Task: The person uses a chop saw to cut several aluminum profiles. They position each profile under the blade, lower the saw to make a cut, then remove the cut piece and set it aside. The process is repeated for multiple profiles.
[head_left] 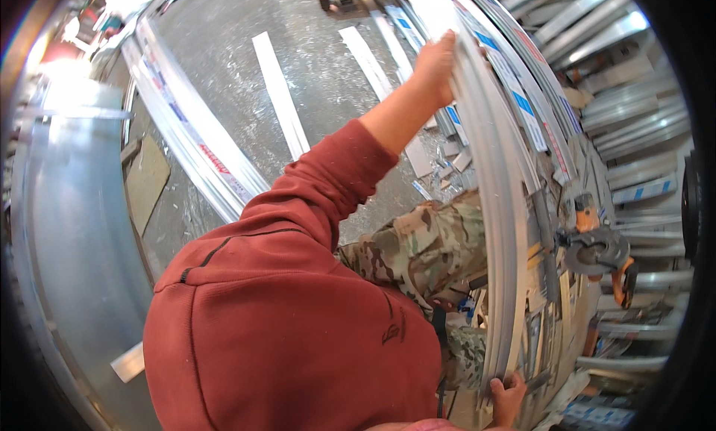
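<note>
Several long white and silver metal profiles [501,207] lie together as a bundle, running from the top of the view down along my right side. My left arm, in a red sleeve, stretches forward, and my left hand [436,67] is closed on the bundle's edge near its far part. Glare whitens the profiles just beyond that hand. Near the lower edge, my right hand [507,397] grips the near part of the same bundle, thumb on top. Its fingers are partly hidden beneath.
An orange and black power tool [600,244] stands to the right. Racks of metal profiles [634,125] fill the far right. Wrapped profiles [198,144] and a large grey sheet [82,207] lie at left. Strips [280,95] and offcuts [451,158] are on the floor.
</note>
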Demonstrator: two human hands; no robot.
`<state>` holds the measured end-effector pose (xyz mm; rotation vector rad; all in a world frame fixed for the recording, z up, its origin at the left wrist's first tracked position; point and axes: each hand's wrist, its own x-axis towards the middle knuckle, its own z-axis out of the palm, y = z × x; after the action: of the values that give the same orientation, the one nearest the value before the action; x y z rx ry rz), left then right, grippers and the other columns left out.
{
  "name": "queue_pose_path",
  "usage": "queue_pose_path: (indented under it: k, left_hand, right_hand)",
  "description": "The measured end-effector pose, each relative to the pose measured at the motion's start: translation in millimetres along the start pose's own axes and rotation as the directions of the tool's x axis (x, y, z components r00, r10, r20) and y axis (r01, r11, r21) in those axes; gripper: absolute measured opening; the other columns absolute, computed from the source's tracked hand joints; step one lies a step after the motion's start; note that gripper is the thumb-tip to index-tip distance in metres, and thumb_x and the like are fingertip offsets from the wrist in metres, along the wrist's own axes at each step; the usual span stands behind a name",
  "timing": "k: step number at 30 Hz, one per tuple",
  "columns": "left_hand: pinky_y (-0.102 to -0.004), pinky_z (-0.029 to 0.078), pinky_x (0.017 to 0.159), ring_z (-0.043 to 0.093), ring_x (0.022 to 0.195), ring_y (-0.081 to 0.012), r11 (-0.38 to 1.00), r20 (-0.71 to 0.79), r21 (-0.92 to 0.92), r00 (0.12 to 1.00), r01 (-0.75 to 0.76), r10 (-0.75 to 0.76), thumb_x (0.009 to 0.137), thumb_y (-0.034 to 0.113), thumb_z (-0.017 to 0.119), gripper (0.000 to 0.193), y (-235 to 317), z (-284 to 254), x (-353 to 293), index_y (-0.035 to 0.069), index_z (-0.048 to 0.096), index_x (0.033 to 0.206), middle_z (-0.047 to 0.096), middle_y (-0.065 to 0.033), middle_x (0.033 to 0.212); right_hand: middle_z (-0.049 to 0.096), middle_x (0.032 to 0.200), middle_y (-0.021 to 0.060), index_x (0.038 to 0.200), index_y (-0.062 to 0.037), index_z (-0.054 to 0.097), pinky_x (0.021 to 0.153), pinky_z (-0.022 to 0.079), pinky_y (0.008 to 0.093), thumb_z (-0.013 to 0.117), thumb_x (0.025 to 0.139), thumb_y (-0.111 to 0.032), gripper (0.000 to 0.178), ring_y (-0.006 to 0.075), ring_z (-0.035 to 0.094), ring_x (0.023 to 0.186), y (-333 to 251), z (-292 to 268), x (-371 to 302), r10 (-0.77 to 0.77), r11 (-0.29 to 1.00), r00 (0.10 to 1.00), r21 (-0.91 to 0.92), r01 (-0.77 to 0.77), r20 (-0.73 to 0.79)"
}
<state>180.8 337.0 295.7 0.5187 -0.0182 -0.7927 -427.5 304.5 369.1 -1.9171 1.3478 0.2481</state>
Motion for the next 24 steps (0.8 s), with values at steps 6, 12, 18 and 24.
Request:
queue_pose_path:
  k: [6,12,18,24]
  left_hand:
    - [-0.0414,0.041,0.102,0.051,0.124,-0.0333,0.686,-0.504,0.726,0.719,0.051,0.479,0.091,0.043,0.058,0.065,8.1,-247.5,-35.0,0.003,0.042,0.139,0.052,-0.0202,0.135]
    - [-0.0444,0.043,0.102,0.052,0.12,-0.0379,0.315,-0.695,0.603,0.288,0.733,0.659,0.078,0.022,0.072,0.061,-41.7,-437.1,-132.5,0.0,0.048,0.13,0.055,-0.0227,0.128]
    - [-0.0477,0.043,0.102,0.048,0.123,-0.0395,0.226,-0.77,0.465,0.265,0.856,0.58,0.075,0.024,0.077,0.064,-40.6,-456.7,-147.1,0.002,0.048,0.128,0.051,-0.024,0.129]
    - [-0.0464,0.045,0.099,0.054,0.115,-0.0431,0.219,-0.759,0.476,0.273,0.852,0.591,0.07,0.021,0.078,0.062,-37.5,-469.4,-141.7,-0.002,0.051,0.121,0.056,-0.0271,0.121]
  right_hand:
    - [0.05,0.066,-0.0038,0.076,-0.0002,0.058,0.052,0.036,0.0268,0.075,0.074,-0.014,0.022,0.0065,0.045,0.061,-71.4,24.1,33.2,-0.044,0.996,0.998,0.074,0.047,-0.036]
    - [0.051,0.065,-0.0026,0.078,0.0011,0.058,0.051,0.036,0.0273,0.084,0.074,-0.037,0.046,0.0061,0.043,0.06,-87.2,32.9,53.2,-0.045,0.994,0.998,0.101,0.041,0.04]
    - [0.051,0.066,-0.0031,0.08,0.0006,0.06,0.051,0.035,0.0256,0.085,0.072,-0.042,0.05,0.0064,0.044,0.061,-95.2,41.9,55.9,-0.006,0.998,0.999,0.055,0.009,-0.041]
    - [0.051,0.066,-0.0035,0.077,-0.0013,0.059,0.053,0.038,0.026,0.081,0.073,-0.028,0.034,0.0072,0.045,0.061,-78.8,48.3,47.1,0.048,0.991,0.999,0.122,-0.045,-0.02]
